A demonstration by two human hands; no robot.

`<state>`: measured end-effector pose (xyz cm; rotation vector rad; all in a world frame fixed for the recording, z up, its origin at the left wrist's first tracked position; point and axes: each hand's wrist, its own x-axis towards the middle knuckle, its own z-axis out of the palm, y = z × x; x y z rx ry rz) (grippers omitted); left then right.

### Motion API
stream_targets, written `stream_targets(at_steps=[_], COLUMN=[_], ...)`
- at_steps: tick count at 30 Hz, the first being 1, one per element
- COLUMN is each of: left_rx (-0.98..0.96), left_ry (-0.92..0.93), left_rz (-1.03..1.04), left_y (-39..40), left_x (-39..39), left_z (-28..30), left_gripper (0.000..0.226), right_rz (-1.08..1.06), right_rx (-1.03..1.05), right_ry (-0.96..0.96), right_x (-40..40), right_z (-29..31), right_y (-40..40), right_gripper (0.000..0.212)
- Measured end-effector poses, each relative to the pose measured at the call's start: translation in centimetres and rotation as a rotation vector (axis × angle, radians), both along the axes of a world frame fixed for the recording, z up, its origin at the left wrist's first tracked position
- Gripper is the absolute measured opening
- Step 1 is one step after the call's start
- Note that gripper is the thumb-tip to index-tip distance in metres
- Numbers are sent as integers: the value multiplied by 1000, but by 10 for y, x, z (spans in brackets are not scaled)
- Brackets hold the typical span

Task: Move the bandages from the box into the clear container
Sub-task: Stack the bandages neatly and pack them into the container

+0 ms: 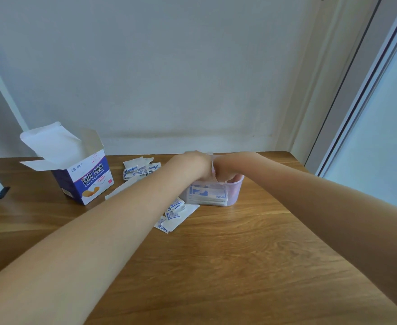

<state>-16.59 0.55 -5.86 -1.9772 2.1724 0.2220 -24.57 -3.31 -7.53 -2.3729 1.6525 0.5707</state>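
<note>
Wooden table [239, 242]: both hands, left [192, 164], right [225, 168], reaching into clear container [236, 193] onto bandages [206, 195]; finger positions hidden.

Both bare forearms are reaching forward, converging toward twelve o'clock.
The left hand [192, 164] is coming in from seven o'clock and the right hand [228, 167] from four o'clock; they are meeting knuckle to knuckle, fingers pointing downward and hidden from view, so neither grip is showing.
</note>
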Motion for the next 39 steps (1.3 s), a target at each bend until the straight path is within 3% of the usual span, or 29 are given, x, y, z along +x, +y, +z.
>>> stream_targets(at_steps=[4, 6, 9, 13, 18, 20, 28, 30, 35, 39], left_rx=[-291, -430, -517, -243, 34, 63, -54, -45, 14, -17], left_ry=[65, 102, 153, 114, -26, -8, 288, 343, 331, 382], left_rz=[5, -11, 46, 115, 182, 200, 139, 147, 160, 142], left_y=[5, 14, 35, 66, 93, 102, 113, 112, 109, 106], left_x=[20, 41, 80, 120, 148, 156, 161, 160, 155, 154], left_z=[8, 12, 9, -21, -56, -62, -64, -66, -63, -61], left_gripper=[25, 27, 26, 19, 60, 63, 30, 27, 44, 36], right_rz=[22, 60, 165, 307, 400, 475, 496, 406, 133, -5], right_rx=[-154, -267, -408, -259, -194, -192, -258, -191, 17, 49], right_ry=[-97, -228, -418, -400, -381, -352, -419, -584, -973, -1193], right_x=[8, 14, 30, 56, 78, 85, 75, 65, 52, 49], right_z=[23, 37, 40, 6, -44, -57, -55, -54, -46, -39], right_y=[12, 25, 51, 84, 94, 95, 89, 89, 91, 92], right_gripper=[20, 29, 18, 22, 50, 49, 27, 24, 24, 9])
